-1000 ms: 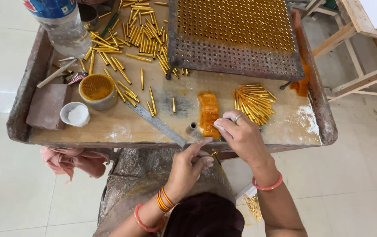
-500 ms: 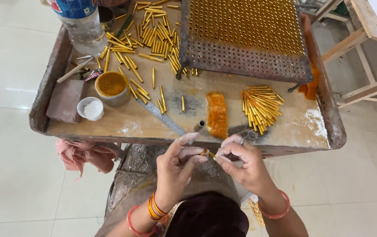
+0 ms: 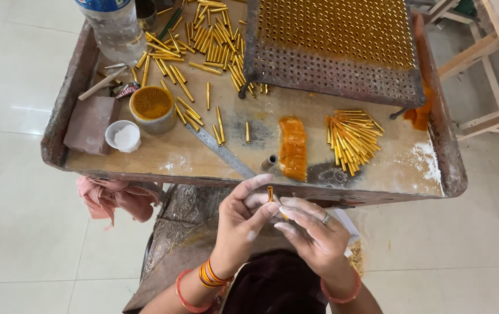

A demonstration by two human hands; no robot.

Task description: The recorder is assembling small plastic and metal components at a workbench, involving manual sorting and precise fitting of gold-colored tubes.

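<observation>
Holding a short golden tube [image 3: 271, 193] upright between the fingertips of both hands, the person works just off the near edge of the wooden tray table [image 3: 203, 160]. Left hand [image 3: 243, 224]: fingers pinched narrow on the tube from the left, orange and red bangles at the wrist. Right hand [image 3: 313, 232]: fingers curled in against the tube from the right, a ring on one finger, a red bangle at the wrist. Whitish powder shows on the fingertips of both hands.

On the tray table, near edge: an orange paste block [image 3: 293, 148] lies at the middle, a small grey metal cylinder [image 3: 269, 162] just beside it on the left, and a steel ruler [image 3: 221, 152] runs diagonally left of that. A fanned bundle of golden tubes [image 3: 349, 139] lies right of the paste block, apart from it. White powder smears mark the near right corner.

Left side: a round cup of orange powder [image 3: 152, 107], a small white cup [image 3: 123, 136] just beside it, and a brown block [image 3: 89, 124] at the left edge. Loose golden tubes [image 3: 203, 52] are scattered across the far left area, near a plastic bottle [image 3: 114, 26]. A perforated metal rack [image 3: 334, 49] filled with upright tubes occupies the far right. A pink cloth [image 3: 113, 197] hangs below the near left corner.
</observation>
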